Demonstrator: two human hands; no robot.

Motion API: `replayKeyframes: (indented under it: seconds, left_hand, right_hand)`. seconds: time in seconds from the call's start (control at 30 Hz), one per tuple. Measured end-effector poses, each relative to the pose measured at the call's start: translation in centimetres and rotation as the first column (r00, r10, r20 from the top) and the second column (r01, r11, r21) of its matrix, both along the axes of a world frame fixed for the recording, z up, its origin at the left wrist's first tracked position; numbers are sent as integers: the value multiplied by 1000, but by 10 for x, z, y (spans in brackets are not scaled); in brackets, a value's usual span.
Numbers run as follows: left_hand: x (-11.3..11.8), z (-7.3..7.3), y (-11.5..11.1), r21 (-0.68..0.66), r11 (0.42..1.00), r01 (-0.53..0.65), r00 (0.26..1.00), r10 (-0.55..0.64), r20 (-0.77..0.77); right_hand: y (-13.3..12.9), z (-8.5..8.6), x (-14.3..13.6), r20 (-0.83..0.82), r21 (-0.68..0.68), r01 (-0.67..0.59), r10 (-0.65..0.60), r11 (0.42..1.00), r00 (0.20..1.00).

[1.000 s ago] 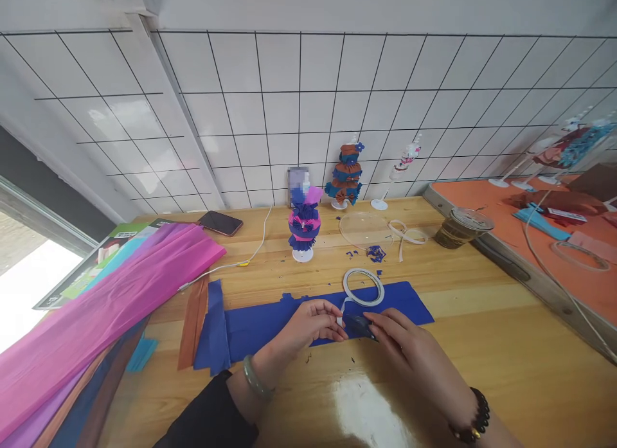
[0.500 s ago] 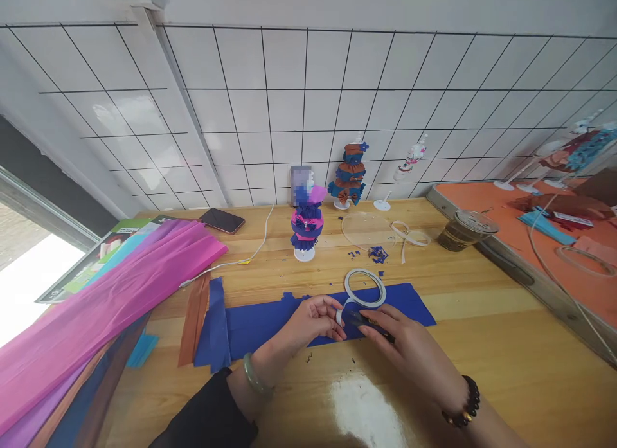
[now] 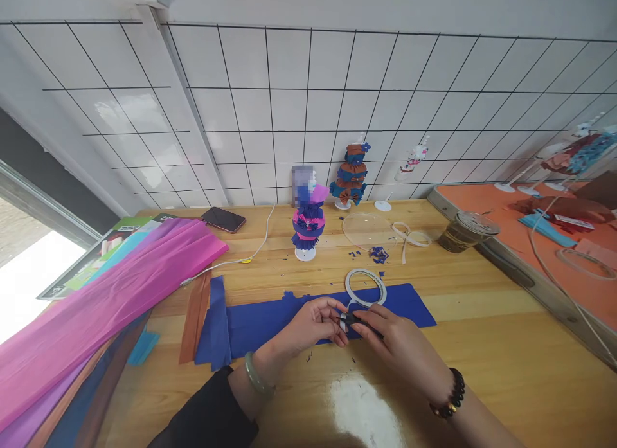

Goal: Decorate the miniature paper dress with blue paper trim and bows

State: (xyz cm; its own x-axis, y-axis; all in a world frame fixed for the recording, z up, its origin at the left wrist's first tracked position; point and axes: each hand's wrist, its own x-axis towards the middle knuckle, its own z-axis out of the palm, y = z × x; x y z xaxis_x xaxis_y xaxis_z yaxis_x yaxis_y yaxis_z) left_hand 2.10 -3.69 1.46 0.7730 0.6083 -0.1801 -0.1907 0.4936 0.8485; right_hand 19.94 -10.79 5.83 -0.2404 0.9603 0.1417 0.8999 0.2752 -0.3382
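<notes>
Just below the middle of the frame, the left hand (image 3: 315, 322) and right hand (image 3: 393, 339) meet fingertip to fingertip, both pinching a small dark blue folded piece (image 3: 354, 319) with a strip of white tape at its left end. It sits over the long blue paper sheet (image 3: 270, 319) on the wooden table (image 3: 506, 371). The tape ring (image 3: 365, 287) lies just above the hands, touching the sheet.

The wooden surface (image 3: 482, 345) carries a blue paper strip (image 3: 270, 319) near its front edge, pink crepe sheets (image 3: 106, 300) at the left edge, a phone (image 3: 222, 220) and small dressed figures (image 3: 307, 224) along the back edge.
</notes>
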Motion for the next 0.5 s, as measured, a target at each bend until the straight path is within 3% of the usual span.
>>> replayKeyframes:
  seconds: [0.5]
  left_hand:
    - [-2,5,-1,-2,1000,-3,1000,3,-4]
  right_hand:
    - [-1,0,-2,16,36,-14,14,999,1000]
